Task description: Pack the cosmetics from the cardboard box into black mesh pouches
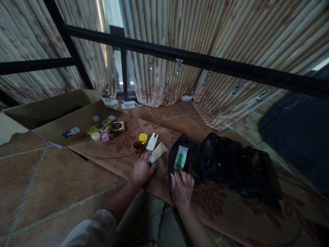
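Note:
My left hand (142, 168) rests on the brown patterned mat (120, 154), fingers closed round the capped end of a cream tube (158, 151). My right hand (182, 187) grips the near rim of a black mesh bag (221, 161) lying open on the mat. A white tube with green stripes (181, 157) lies inside the bag's mouth, just above my right fingers. Beside the cream tube stand a white bottle with a gold cap (152, 141), a yellow-lidded jar (143, 137) and a round gold-red tin (138, 146).
An open cardboard box (53, 116) lies at the left, with small jars and a yellow strip (100, 125) on its flap. Striped curtains (205, 37) and a black rail (195, 60) stand behind. A dark cloth (298, 133) lies at right. Tiled floor surrounds the mat.

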{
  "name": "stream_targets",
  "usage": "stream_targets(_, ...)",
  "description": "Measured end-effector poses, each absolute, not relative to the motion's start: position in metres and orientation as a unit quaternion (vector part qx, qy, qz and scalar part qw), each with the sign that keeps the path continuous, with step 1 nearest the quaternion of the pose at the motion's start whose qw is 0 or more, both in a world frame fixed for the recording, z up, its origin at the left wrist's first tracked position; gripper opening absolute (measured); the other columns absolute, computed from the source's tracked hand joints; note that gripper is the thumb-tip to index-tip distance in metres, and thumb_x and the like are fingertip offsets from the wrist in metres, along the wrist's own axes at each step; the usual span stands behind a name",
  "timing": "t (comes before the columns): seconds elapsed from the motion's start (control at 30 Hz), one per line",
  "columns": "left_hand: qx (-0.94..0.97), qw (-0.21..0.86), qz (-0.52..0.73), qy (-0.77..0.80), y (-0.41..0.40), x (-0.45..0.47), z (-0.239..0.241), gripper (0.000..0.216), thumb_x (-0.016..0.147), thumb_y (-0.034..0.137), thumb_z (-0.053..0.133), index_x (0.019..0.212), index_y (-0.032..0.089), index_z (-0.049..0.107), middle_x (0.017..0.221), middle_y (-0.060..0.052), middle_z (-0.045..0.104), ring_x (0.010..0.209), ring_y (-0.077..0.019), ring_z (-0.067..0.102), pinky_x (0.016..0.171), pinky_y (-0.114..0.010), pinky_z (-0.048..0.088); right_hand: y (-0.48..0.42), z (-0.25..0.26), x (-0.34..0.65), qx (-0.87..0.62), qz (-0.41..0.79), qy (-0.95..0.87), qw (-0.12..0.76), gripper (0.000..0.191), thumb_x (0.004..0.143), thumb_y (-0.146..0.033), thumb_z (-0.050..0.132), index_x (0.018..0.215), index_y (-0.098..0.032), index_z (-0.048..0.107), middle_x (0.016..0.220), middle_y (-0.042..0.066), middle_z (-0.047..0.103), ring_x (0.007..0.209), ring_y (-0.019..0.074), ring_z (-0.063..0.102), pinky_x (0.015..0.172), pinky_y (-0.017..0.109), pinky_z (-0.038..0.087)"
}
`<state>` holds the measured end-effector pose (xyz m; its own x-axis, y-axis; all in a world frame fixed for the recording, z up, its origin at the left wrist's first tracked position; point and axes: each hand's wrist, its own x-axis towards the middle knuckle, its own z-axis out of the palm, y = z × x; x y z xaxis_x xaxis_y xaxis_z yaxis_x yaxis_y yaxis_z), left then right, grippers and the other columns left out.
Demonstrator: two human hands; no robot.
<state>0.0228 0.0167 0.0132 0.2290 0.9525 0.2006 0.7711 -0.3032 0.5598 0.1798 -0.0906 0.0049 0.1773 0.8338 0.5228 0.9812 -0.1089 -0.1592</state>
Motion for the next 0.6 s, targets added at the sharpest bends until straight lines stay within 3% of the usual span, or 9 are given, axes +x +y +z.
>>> stream_targets(0.6, 0.768, 0.161, 0.254, 0.566, 0.0177, 0.0229, 0.0096, 0.037, 0.078, 0.029, 0.054, 0.113, 0.020, 0.049, 0.106, -0.008, 0.058, 0.095, -0.0220, 0.059, 0.083, -0.031, 0.045, -0.0904, 0.0057, 0.1790, -0.732, -0.146, -0.620, 0.242, 0.024, 0.091, -0.032, 0.044, 0.102, -0.020, 0.062, 0.088, 0.006, 0.058, 0.083, 0.0186, 0.044, 0.078, 0.033, 0.032)
